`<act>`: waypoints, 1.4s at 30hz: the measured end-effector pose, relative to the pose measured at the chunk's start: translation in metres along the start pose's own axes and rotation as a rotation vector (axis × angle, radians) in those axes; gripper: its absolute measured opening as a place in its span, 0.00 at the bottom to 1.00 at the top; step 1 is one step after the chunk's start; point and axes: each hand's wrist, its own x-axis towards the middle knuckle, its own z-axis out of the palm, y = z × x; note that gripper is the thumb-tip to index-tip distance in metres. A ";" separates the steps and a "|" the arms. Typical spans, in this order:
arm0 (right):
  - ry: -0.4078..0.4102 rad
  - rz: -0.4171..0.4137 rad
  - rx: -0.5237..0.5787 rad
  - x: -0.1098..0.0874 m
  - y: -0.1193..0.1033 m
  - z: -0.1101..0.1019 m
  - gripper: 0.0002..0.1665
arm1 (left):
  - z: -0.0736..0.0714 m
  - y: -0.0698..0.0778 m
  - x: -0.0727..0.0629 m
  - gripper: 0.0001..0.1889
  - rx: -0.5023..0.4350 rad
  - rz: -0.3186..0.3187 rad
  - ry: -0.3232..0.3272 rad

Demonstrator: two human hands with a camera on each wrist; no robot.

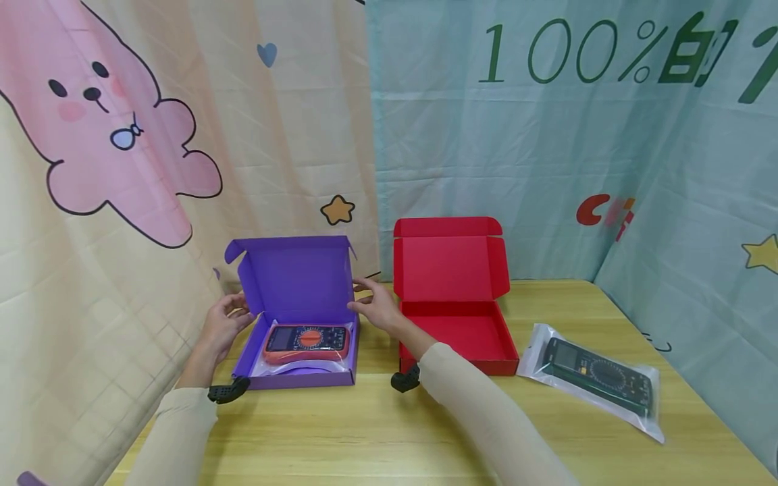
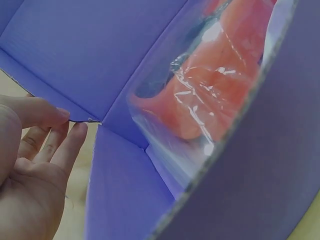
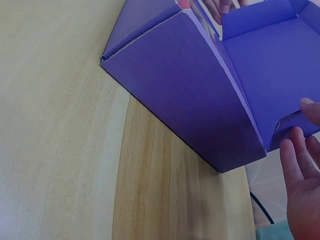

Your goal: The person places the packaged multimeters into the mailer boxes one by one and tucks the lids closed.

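A purple cardboard box (image 1: 298, 280) stands on the table with its lid raised. Inside it lies an orange multimeter (image 1: 308, 345), wrapped in a clear plastic bag. At the lid's left side, my left hand (image 1: 223, 325) pinches the side flap (image 2: 52, 102) between thumb and fingers. On the opposite side, my right hand (image 1: 379, 309) has its thumb over the other side flap (image 3: 295, 122) and its fingers beneath it. The orange casing shows through shiny plastic in the left wrist view, while the right wrist view shows the box's outer wall (image 3: 185, 95).
Right of the purple box is a red box (image 1: 446, 270), lid up, with my right forearm crossing its front left corner. A dark green multimeter (image 1: 598, 374) in a clear bag lies farther right on the wooden table (image 1: 340, 432). Printed curtains (image 1: 437, 148) hang behind and beside the table.
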 end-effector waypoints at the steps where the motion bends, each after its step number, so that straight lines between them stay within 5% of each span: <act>1: -0.005 -0.002 0.008 0.000 0.001 0.000 0.35 | 0.000 0.000 -0.001 0.23 0.025 -0.002 -0.001; 14: -0.016 -0.011 0.021 -0.004 0.003 0.000 0.35 | -0.002 -0.003 -0.007 0.22 0.160 0.024 0.029; 20: -0.021 -0.035 0.006 -0.006 0.004 0.002 0.35 | 0.002 0.016 -0.019 0.21 0.188 0.027 0.015; 24: -0.030 -0.060 0.018 -0.007 0.005 0.003 0.34 | 0.001 0.018 -0.024 0.21 0.164 0.047 0.011; 31: -0.043 -0.098 0.020 -0.009 0.005 0.004 0.35 | -0.010 -0.012 -0.015 0.23 0.086 0.070 0.012; 42: -0.118 -0.118 -0.087 -0.014 0.003 -0.002 0.31 | -0.011 -0.013 -0.022 0.15 -0.013 0.090 -0.060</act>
